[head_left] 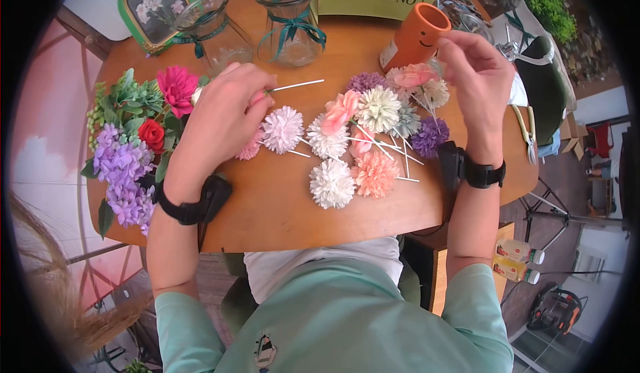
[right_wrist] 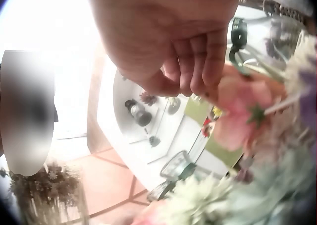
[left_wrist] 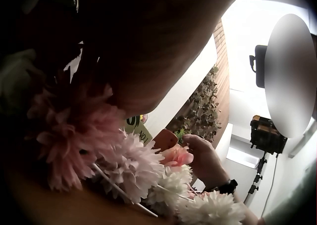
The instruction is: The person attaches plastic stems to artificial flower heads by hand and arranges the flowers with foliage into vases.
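My left hand [head_left: 230,103] is over the left-centre of the table, its fingers bent around the green base of an artificial flower. That flower's white stem [head_left: 300,84] points right; its head is mostly hidden by the hand. Under and beside the hand are a pink flower [head_left: 249,148] and a pale pink flower [head_left: 283,130]. My right hand [head_left: 479,73] is raised beside the rim of an orange smiling-face cup [head_left: 415,34]. Its fingers are loosely bent, with nothing seen between them. Below it, several artificial flowers, including a peach one [head_left: 375,173] and a purple one [head_left: 431,137], lie with white stems showing.
Two glass vases [head_left: 217,45] [head_left: 291,33] with green ribbons stand at the back, near a green picture frame [head_left: 157,10] and a green box [head_left: 363,0]. A leafy bunch with lilac blooms [head_left: 123,166] lies at left. Pliers [head_left: 527,133] lie at the right edge.
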Action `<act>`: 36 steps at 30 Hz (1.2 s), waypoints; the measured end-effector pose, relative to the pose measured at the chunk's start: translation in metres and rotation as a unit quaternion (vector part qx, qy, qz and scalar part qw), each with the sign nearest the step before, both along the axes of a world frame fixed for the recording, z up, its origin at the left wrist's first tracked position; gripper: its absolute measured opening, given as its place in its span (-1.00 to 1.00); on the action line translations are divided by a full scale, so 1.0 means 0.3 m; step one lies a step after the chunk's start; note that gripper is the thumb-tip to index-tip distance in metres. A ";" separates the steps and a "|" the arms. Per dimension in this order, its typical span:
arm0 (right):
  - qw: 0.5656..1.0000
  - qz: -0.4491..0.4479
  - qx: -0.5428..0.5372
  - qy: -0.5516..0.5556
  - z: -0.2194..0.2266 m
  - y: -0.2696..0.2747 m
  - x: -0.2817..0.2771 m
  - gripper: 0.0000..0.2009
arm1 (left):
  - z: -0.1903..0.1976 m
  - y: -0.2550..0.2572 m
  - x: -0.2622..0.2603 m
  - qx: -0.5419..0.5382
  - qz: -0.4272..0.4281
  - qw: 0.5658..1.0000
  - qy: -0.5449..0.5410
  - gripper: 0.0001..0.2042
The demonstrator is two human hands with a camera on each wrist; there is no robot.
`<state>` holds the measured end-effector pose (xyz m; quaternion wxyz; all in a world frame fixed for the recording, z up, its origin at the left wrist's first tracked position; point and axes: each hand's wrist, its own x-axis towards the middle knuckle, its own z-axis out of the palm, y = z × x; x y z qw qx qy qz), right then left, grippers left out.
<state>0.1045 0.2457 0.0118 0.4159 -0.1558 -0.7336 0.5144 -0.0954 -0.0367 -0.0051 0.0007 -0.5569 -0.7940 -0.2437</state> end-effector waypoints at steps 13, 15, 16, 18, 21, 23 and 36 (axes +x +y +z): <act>0.981 -0.175 0.035 -0.074 0.012 0.053 0.008 -0.66 | -0.011 -0.006 0.049 0.076 -0.005 0.997 0.033 -0.67; 0.976 -0.203 0.083 -0.010 0.003 0.065 0.024 -0.69 | -0.008 -0.004 0.050 0.079 -0.008 0.997 0.024 -0.66; 0.963 -0.230 0.129 0.053 0.002 0.067 0.029 -0.72 | -0.007 -0.005 0.049 0.078 -0.011 0.997 0.019 -0.66; 0.948 -0.252 0.108 0.163 0.011 0.096 0.051 -0.78 | -0.010 -0.004 0.050 0.078 -0.017 0.997 0.012 -0.66; 0.949 -0.266 0.112 0.128 0.013 0.148 0.060 -0.72 | -0.014 0.002 0.059 0.074 -0.012 0.997 0.001 -0.67; 0.962 -0.239 0.129 0.043 0.002 0.148 0.024 -0.33 | -0.020 0.002 0.063 0.077 -0.008 0.997 -0.017 -0.68; 0.988 -0.134 0.021 -0.076 -0.058 0.275 0.074 -0.20 | -0.024 -0.001 0.066 0.079 -0.011 0.997 -0.004 -0.69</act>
